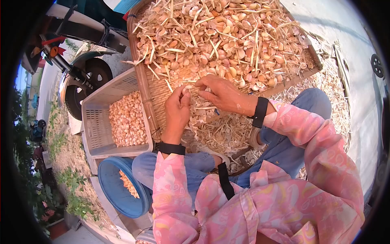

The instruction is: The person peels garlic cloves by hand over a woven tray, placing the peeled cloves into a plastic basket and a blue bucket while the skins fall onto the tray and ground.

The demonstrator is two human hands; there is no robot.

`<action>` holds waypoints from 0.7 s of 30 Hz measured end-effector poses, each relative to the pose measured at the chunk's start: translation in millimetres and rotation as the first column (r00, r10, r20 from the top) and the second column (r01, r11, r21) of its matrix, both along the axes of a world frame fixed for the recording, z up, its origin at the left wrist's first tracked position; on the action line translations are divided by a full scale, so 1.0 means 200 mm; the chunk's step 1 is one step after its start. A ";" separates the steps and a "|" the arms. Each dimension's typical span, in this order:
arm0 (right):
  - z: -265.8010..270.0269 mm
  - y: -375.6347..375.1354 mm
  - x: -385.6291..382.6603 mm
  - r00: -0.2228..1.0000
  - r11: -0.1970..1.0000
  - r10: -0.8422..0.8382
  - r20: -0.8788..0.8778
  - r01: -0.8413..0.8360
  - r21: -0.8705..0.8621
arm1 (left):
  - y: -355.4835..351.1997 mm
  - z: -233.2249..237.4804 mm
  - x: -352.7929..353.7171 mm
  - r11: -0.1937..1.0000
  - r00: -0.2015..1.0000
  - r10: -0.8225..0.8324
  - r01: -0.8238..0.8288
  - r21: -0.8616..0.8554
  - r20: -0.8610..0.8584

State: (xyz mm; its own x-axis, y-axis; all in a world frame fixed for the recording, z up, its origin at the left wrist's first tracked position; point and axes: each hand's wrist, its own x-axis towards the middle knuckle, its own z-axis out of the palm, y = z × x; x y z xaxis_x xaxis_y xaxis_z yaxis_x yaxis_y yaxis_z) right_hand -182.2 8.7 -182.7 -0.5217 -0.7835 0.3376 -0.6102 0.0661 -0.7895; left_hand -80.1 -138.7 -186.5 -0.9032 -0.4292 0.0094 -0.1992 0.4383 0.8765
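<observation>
Both hands are raised over the near edge of a woven tray (162, 106) heaped with garlic cloves, skins and dry stalks (227, 40). My left hand (177, 110) pinches a small pale garlic clove (188, 88) between thumb and fingertips. Just to its right, my right hand (222, 94) has thumb and index finger curled close to the clove; whether anything small sits between them is hard to make out. Black bands circle both wrists.
Left of the tray stands a grey plastic crate (95, 140) of cloves. Below it is a blue bucket (106, 179) with some cloves. Skins and stalks (227, 132) litter the ground between my knees. A wheeled vehicle (95, 73) stands at upper left.
</observation>
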 end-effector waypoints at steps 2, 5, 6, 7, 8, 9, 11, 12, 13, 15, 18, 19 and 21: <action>0.06 -0.01 0.01 0.999 1.000 0.013 0.049 -0.012 -0.020 | 0.03 0.07 0.05 0.961 1.000 -0.023 0.023 0.275 -0.005; 0.13 -0.02 0.05 0.990 0.998 0.070 0.122 -0.071 0.003 | 0.13 0.17 0.09 0.912 0.997 0.000 0.033 0.408 -0.080; 0.14 -0.02 0.06 0.984 0.995 0.095 0.149 -0.099 0.019 | 0.16 0.16 0.10 0.892 0.993 0.043 0.013 0.451 -0.114; 0.14 -0.01 0.06 0.994 0.993 0.092 0.067 -0.096 0.070 | 0.18 0.16 0.12 0.869 0.985 0.090 -0.006 0.494 -0.145; 0.13 -0.01 0.06 0.996 0.989 0.092 -0.015 -0.090 0.119 | 0.19 0.16 0.13 0.844 0.975 0.137 -0.023 0.535 -0.174; 0.13 -0.01 0.06 0.991 0.983 0.096 -0.096 -0.079 0.167 | 0.20 0.15 0.14 0.845 0.974 0.142 -0.026 0.534 -0.178; 0.12 -0.01 0.08 0.993 0.981 0.122 -0.001 -0.120 0.151 | 0.21 0.14 0.17 0.845 0.972 0.153 -0.033 0.534 -0.181; 0.12 -0.01 0.08 0.990 0.980 0.135 0.045 -0.140 0.141 | 0.21 0.14 0.18 0.824 0.971 0.166 -0.039 0.565 -0.174; 0.11 -0.01 0.09 0.980 0.976 0.166 0.105 -0.179 0.125 | 0.20 0.14 0.20 0.803 0.970 0.177 -0.044 0.594 -0.166; 0.09 0.00 0.12 0.950 0.967 0.218 0.221 -0.241 0.084 | 0.16 0.20 0.24 0.813 0.968 0.217 -0.108 0.572 -0.126; -0.03 0.07 0.18 0.913 0.879 0.395 0.104 -0.409 0.244 | -0.21 0.24 0.38 0.905 0.931 0.363 -0.343 0.251 -0.039; -0.07 0.10 0.21 0.895 0.864 0.444 0.034 -0.438 0.249 | -0.34 0.25 0.43 0.927 0.925 0.370 -0.362 -0.100 0.089; -0.05 0.11 0.22 0.881 0.780 0.471 0.049 -0.441 0.444 | -0.41 0.24 0.41 0.867 0.929 0.350 -0.273 -0.417 0.120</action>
